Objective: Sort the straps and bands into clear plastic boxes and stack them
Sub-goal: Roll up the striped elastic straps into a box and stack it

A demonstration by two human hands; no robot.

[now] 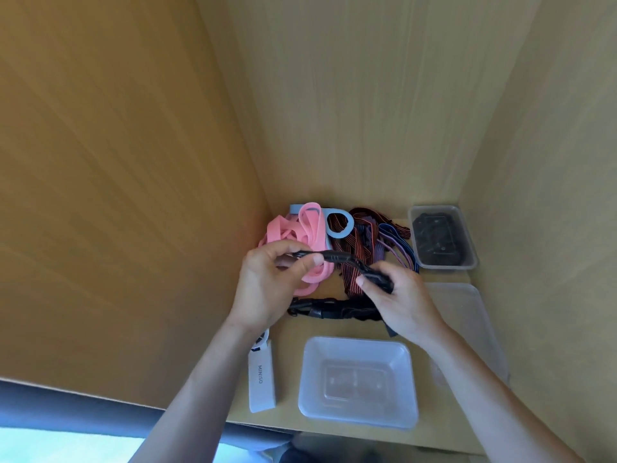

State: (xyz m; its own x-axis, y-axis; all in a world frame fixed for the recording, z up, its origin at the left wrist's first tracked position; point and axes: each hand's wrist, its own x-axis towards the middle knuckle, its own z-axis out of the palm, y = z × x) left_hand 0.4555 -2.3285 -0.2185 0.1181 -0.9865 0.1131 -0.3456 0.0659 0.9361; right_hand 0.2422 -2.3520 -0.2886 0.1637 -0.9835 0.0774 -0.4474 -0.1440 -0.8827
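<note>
Head view, black strap (337,256) spanning both hands

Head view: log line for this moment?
left hand: grips black strap | right hand: grips black strap | near box: empty | far box: dark contents

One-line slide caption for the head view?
Left hand and right hand hold a black strap over pink bands and striped straps; empty clear box in front, filled box back right.

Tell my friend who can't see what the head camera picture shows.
The left hand and right hand hold a black strap between them above a wooden shelf. Behind it lie pink bands and striped straps in a heap. An empty clear box sits in front, and a second clear box with dark things inside sits at the back right.
</note>
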